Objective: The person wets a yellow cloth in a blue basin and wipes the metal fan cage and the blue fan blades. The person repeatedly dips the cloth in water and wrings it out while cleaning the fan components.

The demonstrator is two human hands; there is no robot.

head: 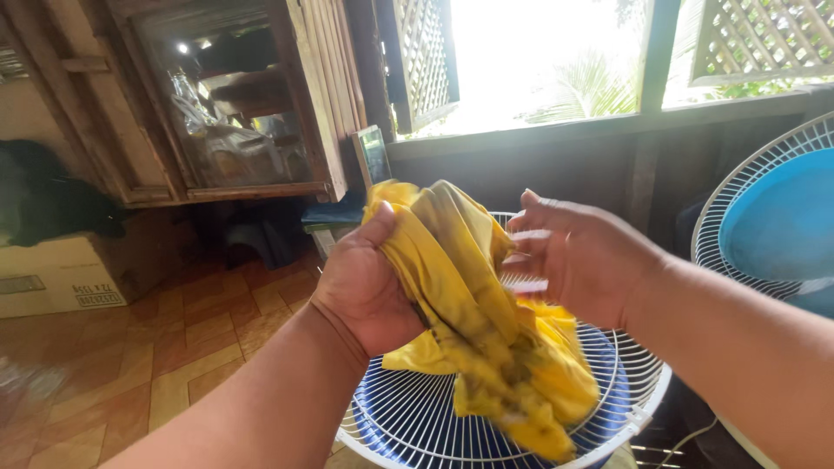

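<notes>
A crumpled yellow cloth (486, 321) with dark stains hangs in front of me. My left hand (369, 287) grips its upper part, thumb up against the fabric. At the cloth's right side, my right hand (578, 256) presses against it with fingers bent, slightly blurred. Below the cloth lies a round fan guard (408, 417) of white wire with blue blades behind it; the cloth's lower end dangles over it.
A second fan (769, 217) with a white grille and blue blade stands at the right. A wooden glass-front cabinet (234, 113) hangs at the back left, a cardboard box (61, 274) sits on the tiled floor (174, 339), and a wooden wall with open windows is ahead.
</notes>
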